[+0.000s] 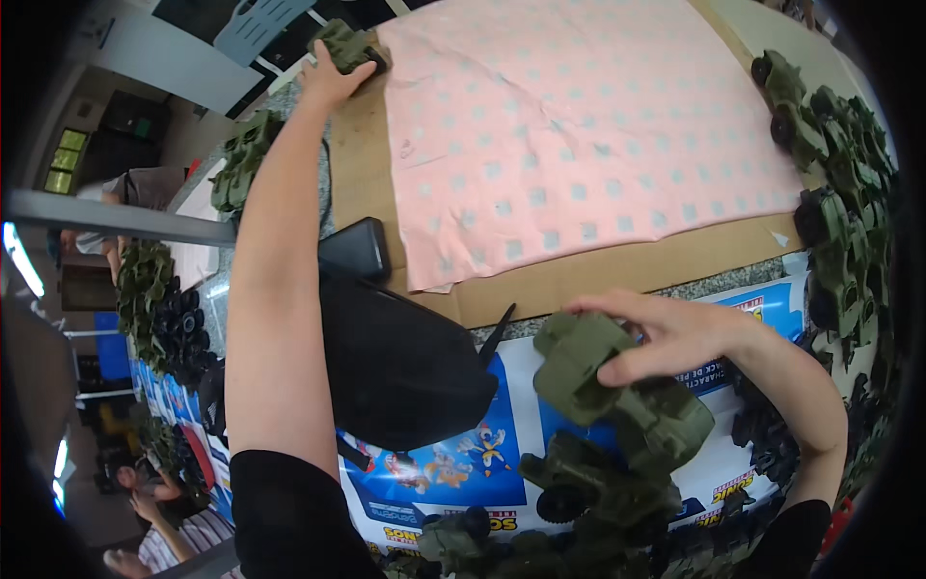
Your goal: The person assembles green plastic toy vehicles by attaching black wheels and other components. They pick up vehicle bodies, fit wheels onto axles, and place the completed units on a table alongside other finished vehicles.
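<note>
My left hand (331, 79) is stretched far out to the upper left, its thumb and fingers closed about a dark green toy vehicle (341, 41) with black wheels. That vehicle is at the far left corner of the pink cloth. Nearer and to the right, my right hand (666, 333) grips another olive green toy vehicle (579, 365) by its body, thumb on the near side. Just below it, more green toy vehicles (603, 487) lie on the printed sheet, partly overlapped by the held one.
Pink cloth (579, 125) with grey squares covers cardboard (694, 259). A black bag (400, 367) and a dark case (359, 249) lie between my arms. More green vehicles (849, 222) crowd the right side. At left are a metal bar (116, 214) and people (159, 511).
</note>
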A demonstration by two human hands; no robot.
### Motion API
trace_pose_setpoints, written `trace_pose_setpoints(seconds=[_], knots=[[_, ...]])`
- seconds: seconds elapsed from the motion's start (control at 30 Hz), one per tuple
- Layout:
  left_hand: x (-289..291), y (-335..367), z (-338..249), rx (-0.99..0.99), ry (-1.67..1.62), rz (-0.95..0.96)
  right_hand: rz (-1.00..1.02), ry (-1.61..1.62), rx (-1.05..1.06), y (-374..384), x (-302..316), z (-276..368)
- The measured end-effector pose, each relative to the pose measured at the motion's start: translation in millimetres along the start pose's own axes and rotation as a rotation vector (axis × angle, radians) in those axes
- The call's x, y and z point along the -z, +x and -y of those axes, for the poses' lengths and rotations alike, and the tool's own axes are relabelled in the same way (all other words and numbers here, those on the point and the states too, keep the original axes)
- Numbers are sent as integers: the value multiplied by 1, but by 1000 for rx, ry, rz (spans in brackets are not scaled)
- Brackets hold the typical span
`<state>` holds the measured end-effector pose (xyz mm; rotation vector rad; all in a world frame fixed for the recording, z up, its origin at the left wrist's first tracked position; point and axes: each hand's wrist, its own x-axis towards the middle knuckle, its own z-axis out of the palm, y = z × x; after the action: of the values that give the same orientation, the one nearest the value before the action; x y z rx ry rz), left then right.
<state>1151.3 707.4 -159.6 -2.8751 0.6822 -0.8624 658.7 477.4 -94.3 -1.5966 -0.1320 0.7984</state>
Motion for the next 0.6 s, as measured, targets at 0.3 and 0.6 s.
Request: trace_pose_setpoints(seconds=[0.3, 0.6], knots=[[109, -26, -56, 94, -756, 198, 81, -547, 106, -29, -36, -24], [362, -150, -166, 38, -1250, 133, -181, -289, 110, -36, 0, -17]])
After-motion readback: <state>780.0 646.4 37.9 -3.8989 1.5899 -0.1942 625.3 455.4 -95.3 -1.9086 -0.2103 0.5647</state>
